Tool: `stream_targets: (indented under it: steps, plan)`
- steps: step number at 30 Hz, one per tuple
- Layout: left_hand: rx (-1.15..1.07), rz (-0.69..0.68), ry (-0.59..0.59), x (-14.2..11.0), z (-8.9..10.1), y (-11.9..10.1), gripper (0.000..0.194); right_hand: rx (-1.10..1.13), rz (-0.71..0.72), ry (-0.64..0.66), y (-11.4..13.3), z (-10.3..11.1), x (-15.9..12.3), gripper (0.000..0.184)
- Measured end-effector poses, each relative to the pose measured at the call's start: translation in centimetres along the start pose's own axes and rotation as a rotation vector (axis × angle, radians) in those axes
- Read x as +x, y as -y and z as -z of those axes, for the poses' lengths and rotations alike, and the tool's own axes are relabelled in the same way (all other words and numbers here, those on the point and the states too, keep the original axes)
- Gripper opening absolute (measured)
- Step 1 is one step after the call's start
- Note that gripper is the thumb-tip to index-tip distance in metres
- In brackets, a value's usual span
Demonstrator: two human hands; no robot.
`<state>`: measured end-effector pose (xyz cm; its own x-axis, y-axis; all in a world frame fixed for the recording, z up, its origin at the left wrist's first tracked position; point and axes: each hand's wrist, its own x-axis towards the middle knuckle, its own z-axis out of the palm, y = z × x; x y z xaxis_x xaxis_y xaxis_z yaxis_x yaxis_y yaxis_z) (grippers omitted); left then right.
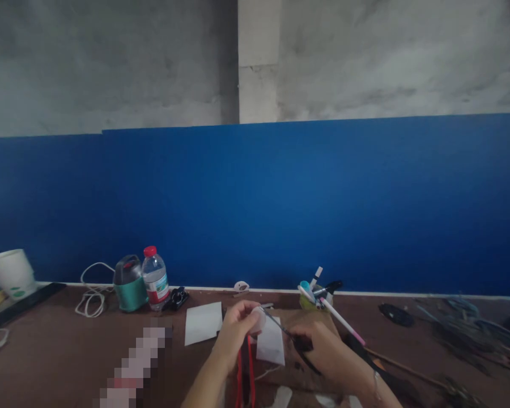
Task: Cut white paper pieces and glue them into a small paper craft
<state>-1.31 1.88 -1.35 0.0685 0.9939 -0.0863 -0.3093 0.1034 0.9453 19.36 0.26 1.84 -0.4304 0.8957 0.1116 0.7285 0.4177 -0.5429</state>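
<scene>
In the middle of the table, my left hand [237, 328] pinches a small white rounded piece [259, 321] that looks like paper, between thumb and fingers. Wrapped round the black handles of a pair of scissors [298, 342] is my right hand [323, 344]. The blades point up and left, their tips at the upper edge of the white piece; I cannot tell whether they touch it. Below the hands lies a white paper sheet [271, 347], partly covered. A red-edged strip [251, 374] runs down beside my left wrist.
Another white sheet [203, 323] lies to the left. Further back stand a red-capped bottle [155, 280], a teal-and-grey container [130, 289] and a pen holder [308, 301] with several pens. A white cup [12, 272] is far left; dark tangled material [463, 328] sits right. A blue panel [255, 198] rises behind.
</scene>
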Motion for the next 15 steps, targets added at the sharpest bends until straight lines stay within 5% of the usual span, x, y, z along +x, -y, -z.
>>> stream_targets:
  steps: [15]
  plan:
    - [0.006,0.004,-0.026,0.22,0.15,0.16,0.042,0.159,-0.082,0.087,0.17,0.32,-0.51,0.017]
